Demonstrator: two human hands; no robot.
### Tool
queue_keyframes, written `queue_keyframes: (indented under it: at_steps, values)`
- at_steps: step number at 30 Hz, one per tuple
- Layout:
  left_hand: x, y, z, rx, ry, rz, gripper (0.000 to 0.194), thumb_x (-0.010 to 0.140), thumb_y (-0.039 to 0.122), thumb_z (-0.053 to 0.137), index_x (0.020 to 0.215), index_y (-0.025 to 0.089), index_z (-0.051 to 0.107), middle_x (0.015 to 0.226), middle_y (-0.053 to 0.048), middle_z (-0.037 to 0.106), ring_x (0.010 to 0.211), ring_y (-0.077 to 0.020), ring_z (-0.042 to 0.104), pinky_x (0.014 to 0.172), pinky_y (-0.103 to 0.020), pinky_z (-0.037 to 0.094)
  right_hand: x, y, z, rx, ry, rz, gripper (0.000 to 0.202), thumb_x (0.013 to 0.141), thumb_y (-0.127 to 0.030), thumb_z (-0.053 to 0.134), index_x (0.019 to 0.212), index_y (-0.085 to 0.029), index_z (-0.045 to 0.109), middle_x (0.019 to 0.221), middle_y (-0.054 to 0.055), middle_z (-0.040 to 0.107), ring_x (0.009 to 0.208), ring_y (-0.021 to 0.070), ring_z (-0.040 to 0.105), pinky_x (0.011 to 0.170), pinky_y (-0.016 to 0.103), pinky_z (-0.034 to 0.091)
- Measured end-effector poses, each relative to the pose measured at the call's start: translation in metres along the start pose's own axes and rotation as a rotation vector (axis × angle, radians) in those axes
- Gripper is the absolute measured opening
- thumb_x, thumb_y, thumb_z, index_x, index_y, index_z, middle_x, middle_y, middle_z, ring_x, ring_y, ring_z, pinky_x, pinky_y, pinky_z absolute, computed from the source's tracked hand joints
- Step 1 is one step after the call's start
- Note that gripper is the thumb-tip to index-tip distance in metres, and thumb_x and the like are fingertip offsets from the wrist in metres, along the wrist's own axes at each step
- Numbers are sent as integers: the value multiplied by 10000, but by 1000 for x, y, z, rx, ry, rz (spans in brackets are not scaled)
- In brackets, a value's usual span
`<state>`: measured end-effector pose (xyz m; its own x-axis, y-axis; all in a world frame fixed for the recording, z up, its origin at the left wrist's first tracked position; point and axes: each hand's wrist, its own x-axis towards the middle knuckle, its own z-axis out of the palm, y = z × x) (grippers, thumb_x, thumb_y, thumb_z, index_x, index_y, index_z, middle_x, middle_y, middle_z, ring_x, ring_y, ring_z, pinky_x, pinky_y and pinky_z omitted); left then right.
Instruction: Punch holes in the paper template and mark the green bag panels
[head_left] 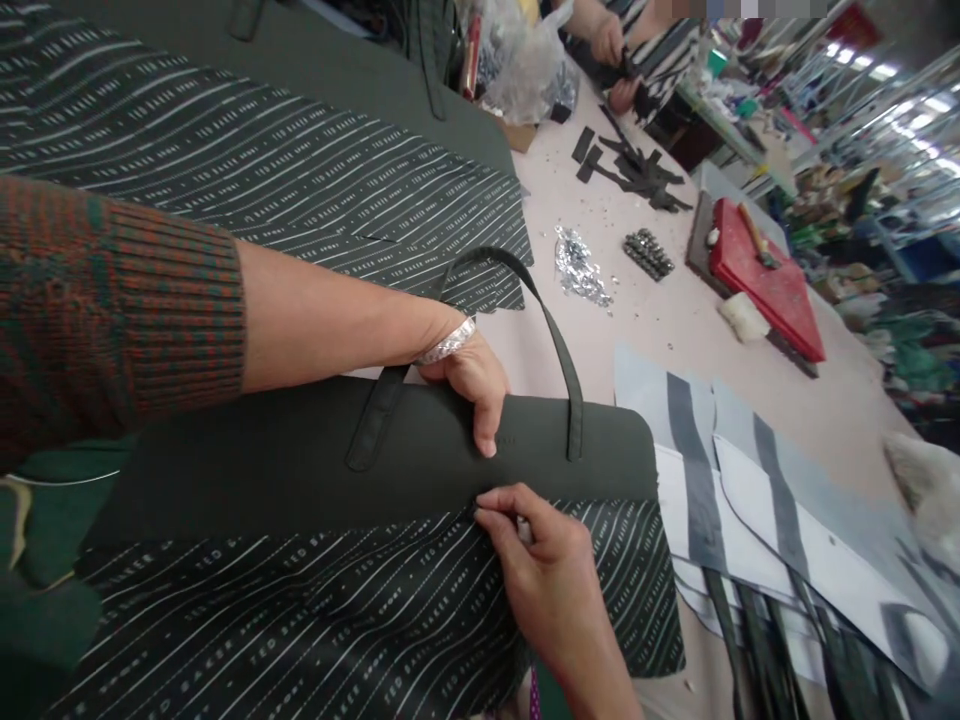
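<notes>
A dark green bag panel [255, 460] with a looped strap handle [559, 350] and striped, lettered fabric [360, 620] along its lower part lies across the table edge. My left hand [476, 385], a silvery bracelet at its wrist, reaches over the top edge, one finger bent down onto the panel and the others hidden behind it. Just below, my right hand [532, 545] pinches with thumb and forefinger at the seam between plain panel and striped fabric. Whatever small thing sits between those fingertips is too small to name.
Another striped panel [315, 170] lies behind. Beyond are silver bits [581, 265], dark metal pieces [647, 254], black strips [630, 170] and a red slab [765, 270] with a hammer. Light pieces [810, 540] with straps lie right. A person's hands [609, 45] work at the far side.
</notes>
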<state>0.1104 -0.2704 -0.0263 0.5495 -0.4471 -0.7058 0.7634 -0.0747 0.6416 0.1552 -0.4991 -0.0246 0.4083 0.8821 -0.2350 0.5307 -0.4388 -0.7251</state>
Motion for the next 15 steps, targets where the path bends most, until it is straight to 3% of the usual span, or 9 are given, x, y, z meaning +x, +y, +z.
queue_keyframes:
  at_steps: [8, 15]
  values:
    - [0, -3, -2, -9, 8, -53, 185, 688, 270, 677, 834, 165, 722, 697, -90, 711, 689, -253, 652, 734, -414, 558, 3, 3, -1, -117, 11, 62, 86, 854, -288, 611, 802, -220, 604, 615, -46, 617, 534, 113, 564, 521, 207, 395]
    - [2, -8, -3, -111, 60, -62, 261, 623, 281, 733, 861, 180, 702, 744, -106, 723, 782, -328, 671, 713, -467, 562, 8, 6, 0, -251, 23, -11, 162, 879, -322, 586, 751, -225, 568, 537, -62, 564, 419, 107, 501, 464, 216, 358]
